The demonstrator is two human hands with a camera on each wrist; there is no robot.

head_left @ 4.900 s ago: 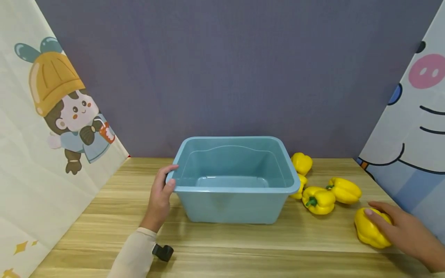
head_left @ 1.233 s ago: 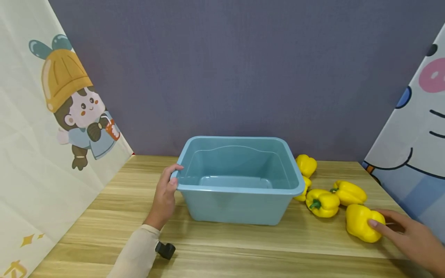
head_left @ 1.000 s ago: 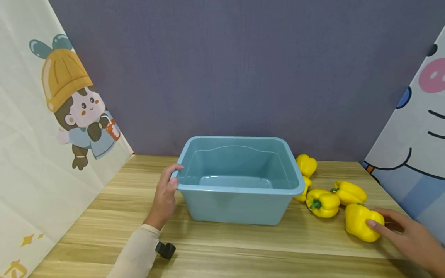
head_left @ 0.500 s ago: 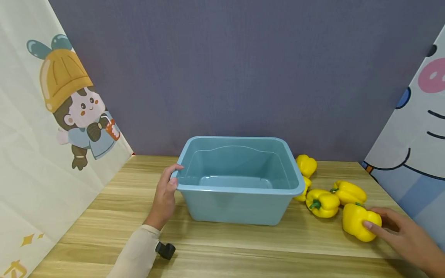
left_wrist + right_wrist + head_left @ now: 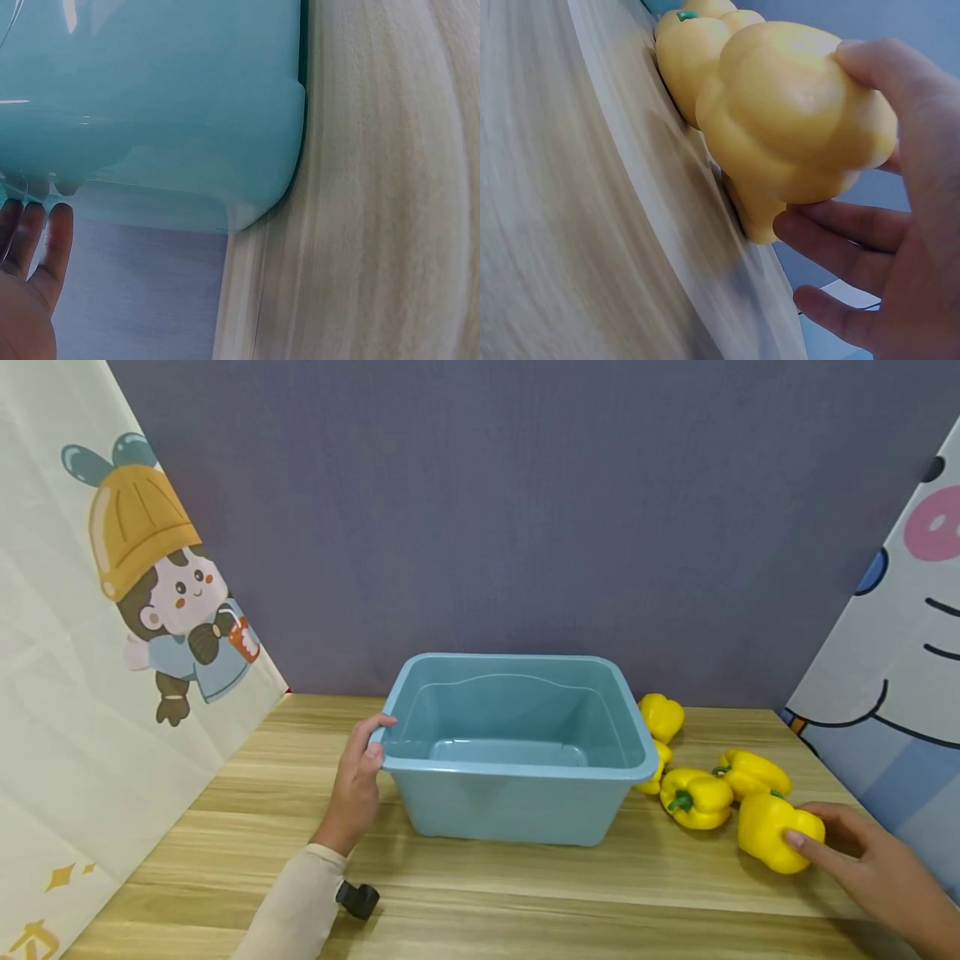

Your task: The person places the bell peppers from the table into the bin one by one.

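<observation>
My left hand (image 5: 356, 789) grips the left rim of a light blue plastic bin (image 5: 502, 806); thumb and forefinger fold over the edge. In the left wrist view, several fingertips (image 5: 58, 232) touch the bin's outer side wall. Over on the right, my right hand (image 5: 873, 860) holds a yellow bell pepper (image 5: 776, 837) between thumb and fingers, its green stem pointing away toward the back. The right wrist view shows this pepper (image 5: 795, 105) tilted, close over the wooden table. Another bell pepper (image 5: 697, 799) with a green stem lies to its left.
Behind the held one lies a bell pepper (image 5: 753, 775) on its side. Two more, a rear bell pepper (image 5: 662, 717) and a partly hidden bell pepper (image 5: 654, 775), sit against the bin's right side. A grey wall panel (image 5: 517, 510) stands behind the wooden table (image 5: 480, 893).
My right hand first lay over the bell pepper, then gripped it from the right, turned its stem backward and shifted it slightly left. The left hand has kept its hold on the bin.
</observation>
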